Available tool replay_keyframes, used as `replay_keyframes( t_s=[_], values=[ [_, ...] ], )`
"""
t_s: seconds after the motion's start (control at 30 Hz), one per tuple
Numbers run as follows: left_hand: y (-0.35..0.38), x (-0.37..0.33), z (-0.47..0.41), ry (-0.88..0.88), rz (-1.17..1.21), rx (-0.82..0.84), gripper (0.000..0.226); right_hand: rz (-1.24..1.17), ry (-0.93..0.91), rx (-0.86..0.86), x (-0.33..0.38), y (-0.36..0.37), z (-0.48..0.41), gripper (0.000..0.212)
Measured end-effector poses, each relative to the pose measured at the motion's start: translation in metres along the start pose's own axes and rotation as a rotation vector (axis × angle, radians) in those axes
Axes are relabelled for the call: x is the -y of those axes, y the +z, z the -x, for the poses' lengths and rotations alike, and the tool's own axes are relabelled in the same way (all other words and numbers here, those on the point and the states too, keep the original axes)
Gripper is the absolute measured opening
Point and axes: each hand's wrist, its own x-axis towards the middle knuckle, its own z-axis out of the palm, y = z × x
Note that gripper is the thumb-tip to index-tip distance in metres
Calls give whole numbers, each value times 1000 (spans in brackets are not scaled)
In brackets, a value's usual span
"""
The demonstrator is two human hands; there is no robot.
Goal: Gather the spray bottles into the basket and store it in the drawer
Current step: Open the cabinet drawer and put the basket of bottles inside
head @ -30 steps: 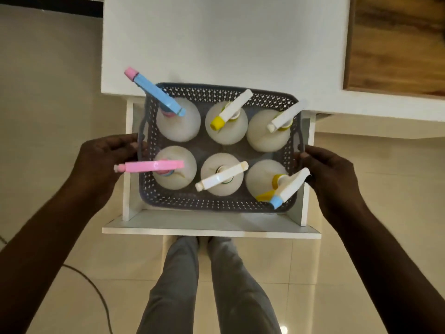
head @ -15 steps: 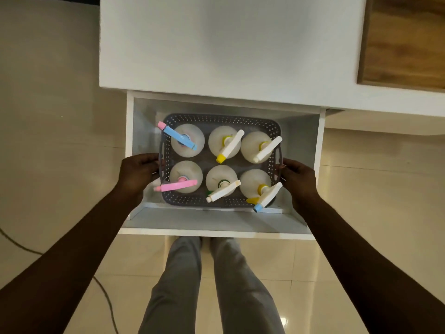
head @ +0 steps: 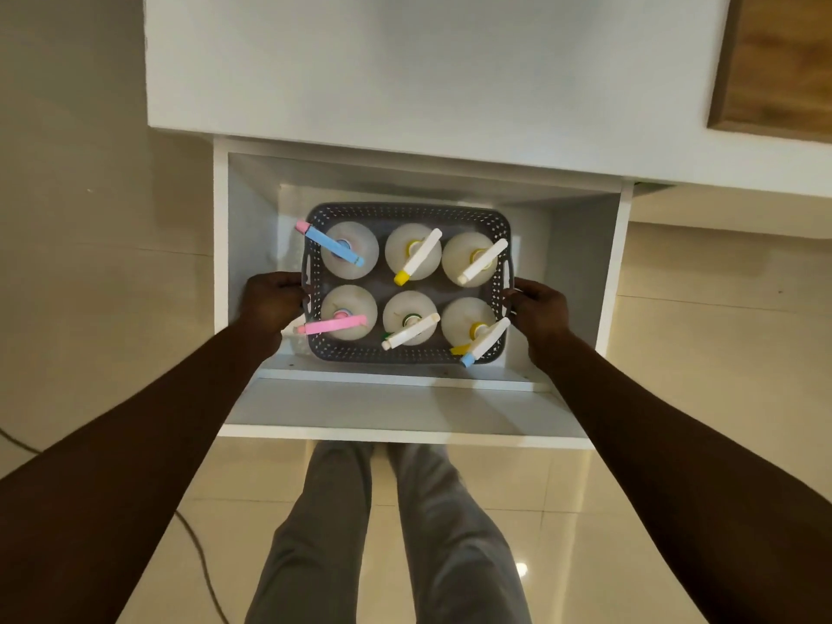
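Note:
A grey perforated basket (head: 407, 212) sits low inside the open white drawer (head: 405, 405). It holds several white spray bottles (head: 412, 258) in two rows, with blue, pink, yellow and white trigger heads. My left hand (head: 270, 301) grips the basket's left rim beside the pink-headed bottle (head: 335, 325). My right hand (head: 538, 308) grips the right rim beside the blue-tipped bottle (head: 484, 340). Both hands reach down into the drawer.
The white cabinet top (head: 427, 65) overhangs the drawer's back. A wooden panel (head: 779, 60) is at upper right. My legs (head: 391, 533) stand on the glossy tiled floor just before the drawer front. A dark cable (head: 198, 556) lies on the floor at lower left.
The basket has gone down from above the drawer's rim to deep inside the drawer. Both hands kept their hold on its sides and went down with it.

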Motion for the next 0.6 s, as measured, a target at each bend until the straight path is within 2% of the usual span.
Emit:
replay_keyframes(
  t_s=[0.43, 0.6],
  values=[
    [4, 11, -26, -27, -93, -2, 30, 10, 28, -26, -11, 15, -15, 36],
    [6, 9, -27, -32, -81, 7, 26, 35, 44, -33, -14, 16, -19, 33]
  ],
)
